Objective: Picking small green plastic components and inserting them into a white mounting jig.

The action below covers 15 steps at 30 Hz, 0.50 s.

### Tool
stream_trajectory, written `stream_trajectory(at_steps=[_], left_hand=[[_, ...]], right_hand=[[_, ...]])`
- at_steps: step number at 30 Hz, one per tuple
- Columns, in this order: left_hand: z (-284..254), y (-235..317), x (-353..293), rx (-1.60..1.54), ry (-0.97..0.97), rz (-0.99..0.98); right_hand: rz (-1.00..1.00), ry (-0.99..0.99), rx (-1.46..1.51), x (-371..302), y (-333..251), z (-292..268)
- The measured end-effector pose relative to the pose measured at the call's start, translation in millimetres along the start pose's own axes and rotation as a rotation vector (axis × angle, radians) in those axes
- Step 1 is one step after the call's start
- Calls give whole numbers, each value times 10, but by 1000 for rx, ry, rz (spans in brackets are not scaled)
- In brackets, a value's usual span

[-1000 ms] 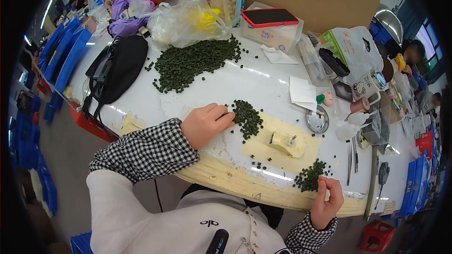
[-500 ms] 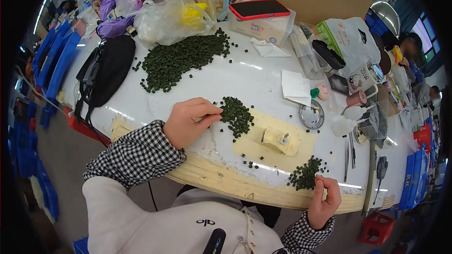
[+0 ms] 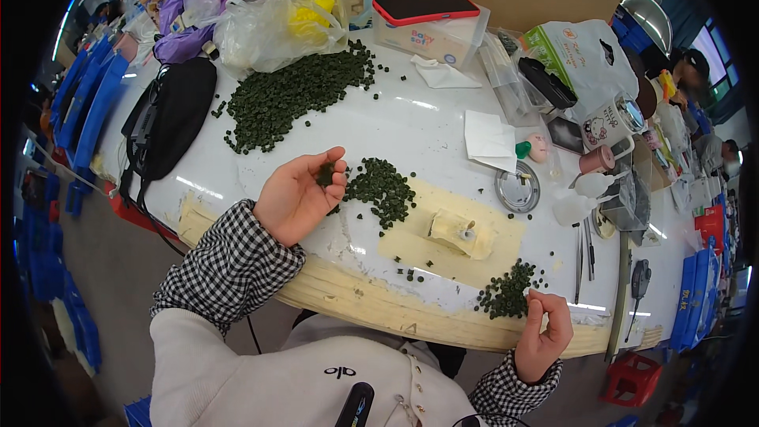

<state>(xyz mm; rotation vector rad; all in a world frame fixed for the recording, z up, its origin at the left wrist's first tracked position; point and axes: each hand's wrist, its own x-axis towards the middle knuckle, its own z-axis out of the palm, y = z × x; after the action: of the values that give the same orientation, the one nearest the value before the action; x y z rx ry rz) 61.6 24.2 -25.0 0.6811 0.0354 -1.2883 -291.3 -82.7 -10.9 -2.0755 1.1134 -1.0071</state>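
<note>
While a few dark green pellets [image 3: 325, 175] are sitting in my cupped, half-open left hand [image 3: 296, 199] beside the middle pellet pile [image 3: 383, 189], my right hand [image 3: 543, 336] is pinching closed near the smaller pile [image 3: 506, 294] at the table edge [image 3: 371, 304].

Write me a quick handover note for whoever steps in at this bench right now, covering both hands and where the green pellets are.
Left hand: raised palm-up off the table, a few dark green pellets at its fingers.
Right hand: at the near table edge, fingers pinched together; whether it holds a pellet is too small to tell.
Piles: big pile at the far left, middle pile beside the left hand, small pile next to the right hand.
A small cream fixture sits on the cream pad between them.
Done: some pellets are in the small pile. Left: the big pile looks untouched.
</note>
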Motion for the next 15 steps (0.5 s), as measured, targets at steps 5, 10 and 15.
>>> stream_trajectory(at_steps=[5,10,15], left_hand=[[150,-32,-65,105,30,14],[530,-27,-130,301,-23,-34],[899,-269,-265,390,-287,-307]], right_hand=[[4,3,-7,-23,24,-28],[-11,31,3,0,14,-12],[-62,47,-15,71,-150,51]])
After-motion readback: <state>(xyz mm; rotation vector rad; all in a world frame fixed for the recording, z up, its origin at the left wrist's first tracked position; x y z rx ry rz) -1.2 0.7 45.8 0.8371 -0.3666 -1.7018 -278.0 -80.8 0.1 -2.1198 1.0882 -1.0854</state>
